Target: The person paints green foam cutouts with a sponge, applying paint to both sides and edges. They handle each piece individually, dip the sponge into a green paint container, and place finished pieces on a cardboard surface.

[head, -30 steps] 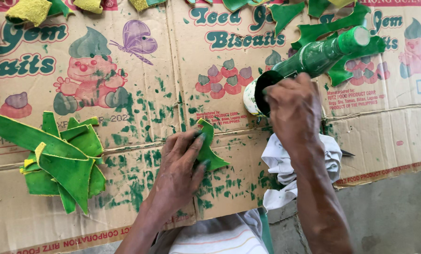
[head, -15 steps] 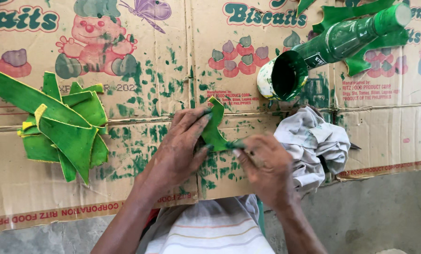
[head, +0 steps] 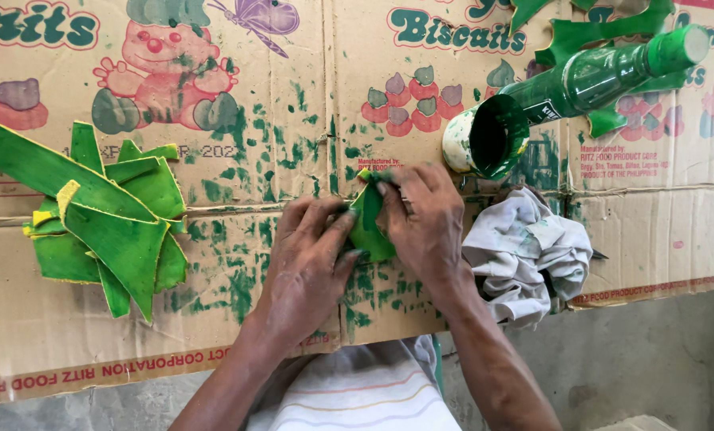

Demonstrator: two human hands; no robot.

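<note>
Piece in hand: a small green-painted leaf-shaped cut-out (head: 368, 225), flat and stiff-looking, held between both hands just above the worktop.
Left grip: the left hand (head: 307, 270) has thumb and fingers closed on the lower edge of the cut-out, pinching it from below.
Right grip: the right hand (head: 426, 227) is closed over the upper right edge, fingertips pressing on the top of the piece.
Worktop: flattened printed brown cardboard sheets (head: 293, 128), smeared with green paint directly under and around the two grips.
Right of the grips: a crumpled white rag with green stains (head: 524, 255), touching the right wrist area.
Above and right of the grips: a cut-open green plastic bottle lying on its side (head: 580, 88), its wide mouth with dark green paint inside (head: 492, 140) turned toward the hands.
Far left of the grips: a pile of long green-painted leaf strips with yellow edges (head: 101, 215), well apart from the hands.
Doing it well: hold by the edges only so wet faces stay unmarked; keep the piece low over the cardboard so drips land there; keep pressure even between both grips so the thin piece does not crease; keep the rag within reach for wiping fingers.
</note>
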